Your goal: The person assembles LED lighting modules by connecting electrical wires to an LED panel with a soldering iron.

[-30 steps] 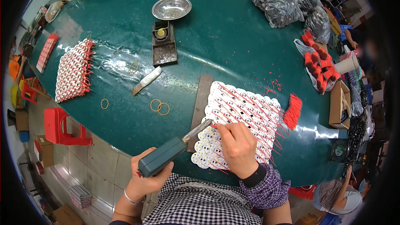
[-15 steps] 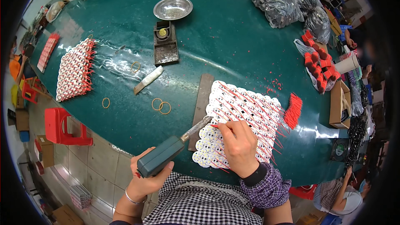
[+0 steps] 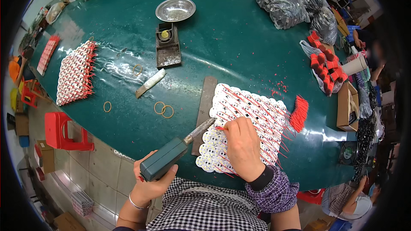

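My left hand (image 3: 154,179) is wrapped round a dark green soldering gun (image 3: 165,158). Its metal tip points up and right, at the left edge of a panel of round white circuit boards (image 3: 252,98). Between the thumb and fingers of my right hand (image 3: 245,147) is a red wire (image 3: 220,128), pinched close to the soldering tip. Red wires lie slantwise across much of the panel, while boards at its lower left show none. Along the panel's left side runs a flat brown bar (image 3: 206,98). A bundle of short red wires (image 3: 299,113) lies to the right.
Beyond the panel stand a metal bowl (image 3: 175,10) and a dark metal holder (image 3: 168,51). A white-wrapped blade (image 3: 150,83) and rubber bands (image 3: 159,108) lie left of the bar. Wired board stacks (image 3: 76,75) sit far left; red spools (image 3: 329,66) and a cardboard box (image 3: 347,107) are right.
The view has shifted slightly. My right hand has turned a little, its fingers still pinching the red wire by the tip. The soldering gun stays at nearly the same spot.
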A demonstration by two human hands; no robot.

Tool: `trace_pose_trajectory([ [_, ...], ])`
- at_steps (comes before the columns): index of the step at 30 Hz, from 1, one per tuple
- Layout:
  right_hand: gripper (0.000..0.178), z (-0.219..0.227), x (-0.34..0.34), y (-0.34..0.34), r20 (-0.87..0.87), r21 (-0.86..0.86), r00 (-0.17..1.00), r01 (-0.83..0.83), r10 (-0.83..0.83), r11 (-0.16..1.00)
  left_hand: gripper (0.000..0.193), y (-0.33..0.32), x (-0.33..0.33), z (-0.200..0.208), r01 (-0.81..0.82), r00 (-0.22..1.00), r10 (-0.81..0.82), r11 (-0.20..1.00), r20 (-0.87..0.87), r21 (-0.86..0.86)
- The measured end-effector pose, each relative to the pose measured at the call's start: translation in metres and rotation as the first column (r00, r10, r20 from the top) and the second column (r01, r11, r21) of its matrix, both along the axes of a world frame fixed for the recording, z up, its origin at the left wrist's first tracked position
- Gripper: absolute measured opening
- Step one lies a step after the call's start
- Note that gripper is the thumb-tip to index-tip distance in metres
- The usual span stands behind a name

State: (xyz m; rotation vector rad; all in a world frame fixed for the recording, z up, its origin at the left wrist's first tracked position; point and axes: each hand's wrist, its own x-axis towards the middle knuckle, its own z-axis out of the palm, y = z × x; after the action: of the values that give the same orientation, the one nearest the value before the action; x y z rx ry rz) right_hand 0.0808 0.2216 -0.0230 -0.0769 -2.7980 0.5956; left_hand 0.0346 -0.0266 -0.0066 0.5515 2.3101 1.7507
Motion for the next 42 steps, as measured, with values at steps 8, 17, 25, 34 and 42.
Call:
trace_pose_trajectory([
  [8, 0.018, -0.0028, -0.0012, -0.0031, -0.015, 0.126, 1.0, 0.028, -0.026, 0.992, 0.022, -0.003, 0.0019, -0.0016, -0.018, 0.999, 0.019, 1.0, 0.037, -0.013],
  [17, 0.018, 0.0016, -0.0015, -0.0012, -0.051, -0.002, 0.998, 0.04, -0.04, 0.999, 0.022, -0.004, 0.0015, -0.0068, -0.014, 1.0, 0.014, 1.0, 0.022, 0.011],
  [25, 0.016, -0.0001, -0.0046, -0.0001, 0.006, 0.053, 0.999, 0.04, -0.041, 0.998, 0.021, -0.0016, 0.0018, -0.0032, -0.027, 0.999, 0.026, 0.999, 0.023, 0.02],
  [34, 0.016, -0.0011, -0.004, 0.0004, 0.015, 0.08, 0.999, 0.037, -0.039, 0.996, 0.021, -0.0009, 0.0022, -0.0052, -0.009, 1.0, 0.009, 1.0, -0.009, 0.025],
  [42, 0.016, -0.0005, -0.0075, -0.0019, 0.039, 0.161, 0.998, 0.04, -0.047, 0.986, 0.02, -0.002, 0.0037, -0.0026, -0.019, 1.0, 0.019, 0.999, 0.025, 0.025],
])
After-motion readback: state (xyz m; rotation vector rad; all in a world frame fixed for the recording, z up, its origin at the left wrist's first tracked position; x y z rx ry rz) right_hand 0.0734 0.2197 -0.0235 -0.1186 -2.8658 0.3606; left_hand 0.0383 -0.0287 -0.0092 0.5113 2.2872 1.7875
